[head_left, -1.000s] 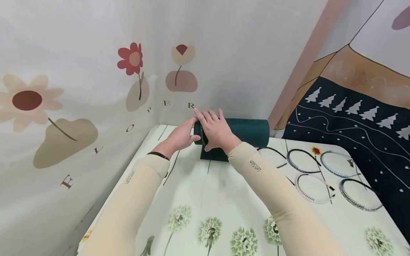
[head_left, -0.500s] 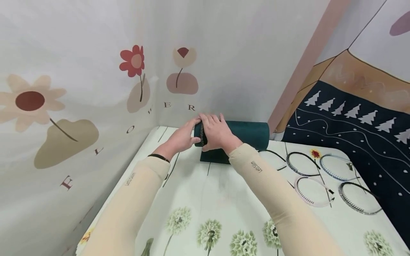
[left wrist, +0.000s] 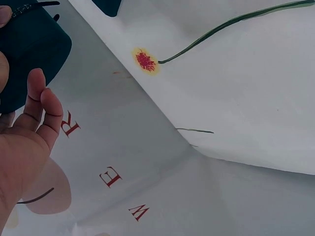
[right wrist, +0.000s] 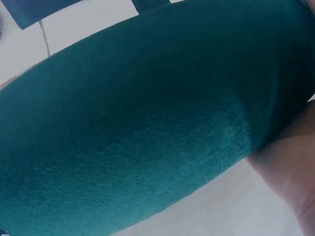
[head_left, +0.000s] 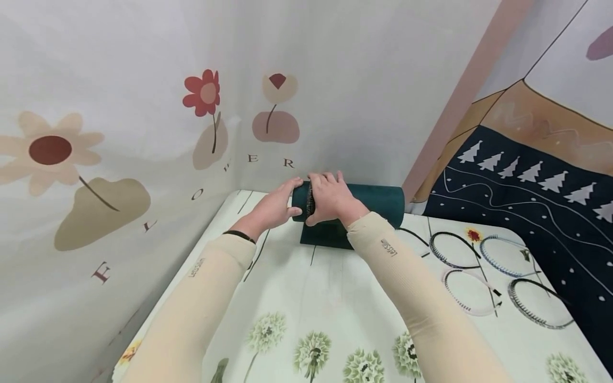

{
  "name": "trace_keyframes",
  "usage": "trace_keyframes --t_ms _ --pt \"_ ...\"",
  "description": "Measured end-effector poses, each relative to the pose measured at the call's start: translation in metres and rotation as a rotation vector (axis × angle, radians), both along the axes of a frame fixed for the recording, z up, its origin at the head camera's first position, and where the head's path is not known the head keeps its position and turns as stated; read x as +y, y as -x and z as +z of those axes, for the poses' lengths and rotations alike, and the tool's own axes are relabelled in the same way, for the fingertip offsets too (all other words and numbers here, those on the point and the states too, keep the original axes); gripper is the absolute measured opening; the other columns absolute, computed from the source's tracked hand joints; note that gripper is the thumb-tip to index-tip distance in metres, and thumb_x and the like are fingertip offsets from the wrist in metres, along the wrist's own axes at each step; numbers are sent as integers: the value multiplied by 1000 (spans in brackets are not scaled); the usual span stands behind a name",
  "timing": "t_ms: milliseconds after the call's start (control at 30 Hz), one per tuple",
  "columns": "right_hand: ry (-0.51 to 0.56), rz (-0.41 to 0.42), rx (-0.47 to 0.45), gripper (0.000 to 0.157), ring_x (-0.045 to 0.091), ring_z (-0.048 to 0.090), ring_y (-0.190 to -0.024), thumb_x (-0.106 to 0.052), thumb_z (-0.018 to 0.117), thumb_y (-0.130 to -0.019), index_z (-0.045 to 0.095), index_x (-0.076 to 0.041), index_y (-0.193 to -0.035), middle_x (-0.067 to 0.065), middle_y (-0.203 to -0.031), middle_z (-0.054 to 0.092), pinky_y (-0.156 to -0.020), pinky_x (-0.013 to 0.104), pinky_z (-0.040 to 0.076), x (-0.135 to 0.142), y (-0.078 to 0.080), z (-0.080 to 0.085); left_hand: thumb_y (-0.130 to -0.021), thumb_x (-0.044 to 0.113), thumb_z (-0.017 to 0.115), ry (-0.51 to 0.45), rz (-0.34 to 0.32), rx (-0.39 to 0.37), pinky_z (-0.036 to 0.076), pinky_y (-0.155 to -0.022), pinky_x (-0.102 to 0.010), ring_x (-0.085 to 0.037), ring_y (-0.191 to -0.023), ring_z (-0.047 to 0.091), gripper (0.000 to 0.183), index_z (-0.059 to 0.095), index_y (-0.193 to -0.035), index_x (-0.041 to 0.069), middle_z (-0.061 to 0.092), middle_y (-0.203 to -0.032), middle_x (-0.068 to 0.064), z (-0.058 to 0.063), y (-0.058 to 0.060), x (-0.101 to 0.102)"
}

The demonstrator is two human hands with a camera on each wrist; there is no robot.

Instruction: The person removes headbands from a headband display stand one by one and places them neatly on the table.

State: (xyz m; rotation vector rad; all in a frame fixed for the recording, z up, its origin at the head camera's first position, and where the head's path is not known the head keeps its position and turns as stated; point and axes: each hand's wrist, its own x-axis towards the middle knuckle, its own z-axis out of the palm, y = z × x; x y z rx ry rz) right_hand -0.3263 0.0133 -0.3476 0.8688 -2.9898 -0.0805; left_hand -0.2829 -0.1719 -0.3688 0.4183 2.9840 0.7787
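Observation:
A dark green velvet headband stand (head_left: 375, 202), a padded roll on a base (head_left: 325, 235), stands against the curtain in the head view. Near the roll's left end a dark, glittery headband (head_left: 310, 199) arches over it. My right hand (head_left: 331, 201) lies over the roll and grips this headband, fingers at the back and thumb at the front. With my left hand (head_left: 273, 208) I hold the roll's left end between thumb and fingers. The left wrist view shows those fingers (left wrist: 44, 110) beside the roll's end. Velvet fills most of the right wrist view; the right fingertips are hidden there.
Several headbands lie on the table to the right, among them a pink one (head_left: 471, 308), a light blue one (head_left: 498, 260) and a black one (head_left: 531, 316). Another black headband (head_left: 414, 232) is partly hidden by my right forearm. A printed curtain (head_left: 354, 106) closes the back.
My right hand and the dark headband have slid a little to the right along the roll. The left hand stays at the roll's left end. The view has shifted slightly.

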Motion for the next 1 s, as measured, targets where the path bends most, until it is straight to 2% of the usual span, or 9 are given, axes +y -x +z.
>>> trace_keyframes --t_ms 233,533,700,1000 --pt "-42 -37 -25 126 35 28 -161 -67 85 -79 19 -10 -169 11 -173 37 -136 67 14 3 -2 4 -106 27 70 -1 10 -2 38 -131 -50 -31 -163 32 81 23 -170 15 19 -181 -6 -3 0 0" --pt "-56 -62 -44 126 37 26 -161 -65 87 -77 20 -10 -169 12 -173 36 -135 68 12 13 0 10 -106 27 70 1 8 1 40 -129 -51 -32 -162 35 81 22 -171 16 19 -181 -6 0 3 -1" --pt "-72 -68 -62 128 38 25 -162 -65 87 -77 18 -11 -170 13 -174 35 -135 68 11 22 2 13 -105 29 71 30 17 2 45 -125 -52 -33 -159 40 82 23 -171 18 21 -180 -5 1 3 0" --pt "-27 -71 -130 126 37 22 -163 -60 88 -79 15 -12 -171 12 -176 31 -136 67 9 40 -1 18 -104 33 71 132 -4 -23 47 -123 -50 -31 -161 37 89 16 -174 24 14 -182 -2 8 2 3"
